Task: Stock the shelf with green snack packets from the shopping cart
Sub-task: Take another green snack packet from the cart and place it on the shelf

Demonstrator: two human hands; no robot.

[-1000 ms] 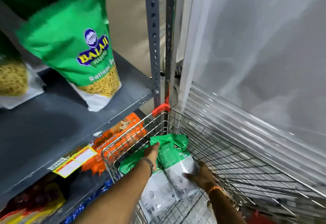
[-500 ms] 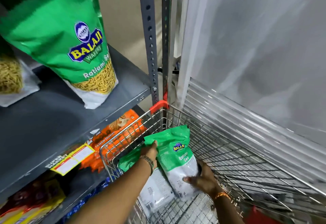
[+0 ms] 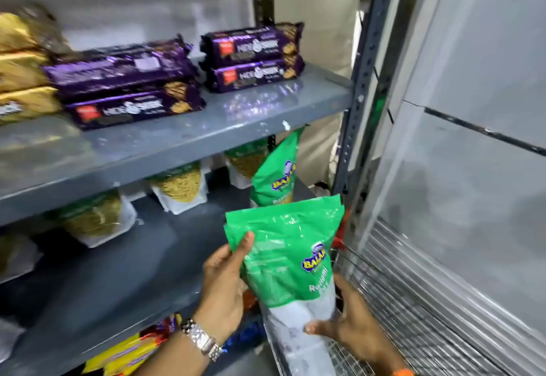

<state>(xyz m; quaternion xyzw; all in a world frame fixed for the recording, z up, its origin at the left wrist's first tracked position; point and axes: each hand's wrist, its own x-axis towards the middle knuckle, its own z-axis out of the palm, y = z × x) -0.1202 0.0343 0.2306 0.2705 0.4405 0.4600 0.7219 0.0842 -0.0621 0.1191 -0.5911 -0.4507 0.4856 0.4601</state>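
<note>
Lifting now | both hands were down in the shopping cart [image 3: 413, 310] a sec ago, now they've got green snack packets [image 3: 283, 254] up at shelf height | left hand [image 3: 226, 281] pinching the top edge, right hand [image 3: 348, 325] cupping the bottom | looks like two stacked, hard to tell | middle shelf [image 3: 124, 272] has room beside the standing packet [image 3: 276, 177], so placing's next I guess

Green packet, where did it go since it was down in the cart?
Both hands, left hand and right hand, lifted the green snack packet up out of the shopping cart toward the middle shelf. The view swung upward too. Both hands grip it as before; another green packet stays standing on that shelf.
</note>
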